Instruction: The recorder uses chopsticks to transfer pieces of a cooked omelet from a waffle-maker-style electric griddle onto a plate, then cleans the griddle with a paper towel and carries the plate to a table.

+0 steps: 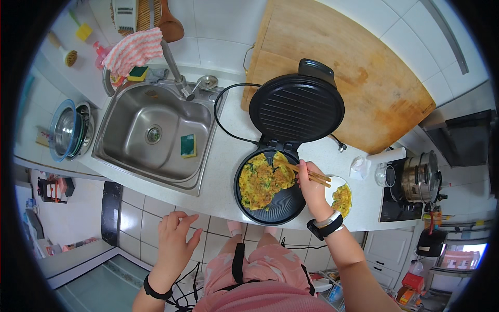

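My right hand [313, 182] grips a pair of wooden chopsticks [320, 179], their tips at the right part of a yellow omelette with green bits [257, 185]. The omelette lies in the black lower pan of an electric griddle [286, 206] and looks partly torn between its left and right portions. The griddle's ridged lid [298, 107] stands raised behind it. Partly behind my right wrist, a white plate [331, 191] holds another piece of omelette [342, 199]. My left hand [175, 232] hangs in front of the counter, fingers apart, holding nothing.
Left of the griddle is a steel sink [136, 117] with a sponge [188, 146] in it. A large wooden board [331, 46] leans at the back. A black cord [216, 113] loops beside the griddle. A glass jar [385, 175] and a steel steamer pot [421, 179] stand at right.
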`<action>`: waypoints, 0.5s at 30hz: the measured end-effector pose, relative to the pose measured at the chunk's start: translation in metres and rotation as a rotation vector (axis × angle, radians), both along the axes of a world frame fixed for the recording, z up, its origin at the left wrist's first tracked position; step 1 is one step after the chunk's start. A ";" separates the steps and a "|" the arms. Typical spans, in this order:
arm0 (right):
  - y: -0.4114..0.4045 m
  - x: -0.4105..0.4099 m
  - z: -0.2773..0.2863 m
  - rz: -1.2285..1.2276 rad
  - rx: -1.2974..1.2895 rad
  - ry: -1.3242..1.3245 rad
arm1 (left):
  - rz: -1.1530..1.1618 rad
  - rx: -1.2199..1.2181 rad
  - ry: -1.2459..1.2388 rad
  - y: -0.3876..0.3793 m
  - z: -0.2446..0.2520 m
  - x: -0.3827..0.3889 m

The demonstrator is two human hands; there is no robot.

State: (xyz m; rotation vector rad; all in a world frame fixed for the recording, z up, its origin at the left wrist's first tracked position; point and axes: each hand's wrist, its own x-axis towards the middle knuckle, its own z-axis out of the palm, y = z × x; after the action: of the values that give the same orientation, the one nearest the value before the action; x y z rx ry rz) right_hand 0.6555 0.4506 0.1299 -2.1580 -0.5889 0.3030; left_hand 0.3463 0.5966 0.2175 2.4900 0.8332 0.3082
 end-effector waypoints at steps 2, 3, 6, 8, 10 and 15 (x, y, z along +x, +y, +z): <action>-0.004 -0.005 0.005 0.024 0.012 -0.010 | -0.006 -0.010 0.001 0.001 -0.001 0.000; -0.006 -0.008 0.007 0.050 0.026 -0.015 | -0.009 -0.011 0.004 0.001 -0.002 0.000; -0.024 -0.007 0.014 -0.014 0.042 -0.049 | -0.018 -0.009 -0.001 0.001 -0.005 0.002; -0.048 0.008 0.009 -0.100 0.093 0.016 | -0.028 -0.002 -0.013 0.001 -0.005 0.005; -0.067 0.026 0.007 -0.280 0.122 0.210 | -0.034 -0.006 -0.004 0.000 -0.004 0.006; -0.087 0.062 -0.021 -0.296 0.261 0.675 | -0.091 -0.005 -0.020 0.003 -0.001 0.024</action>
State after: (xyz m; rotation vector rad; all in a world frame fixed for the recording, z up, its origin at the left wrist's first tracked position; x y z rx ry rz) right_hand 0.7174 0.3633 0.1087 -1.7117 0.0733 0.7059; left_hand 0.3707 0.5994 0.2163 2.5071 0.7096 0.2993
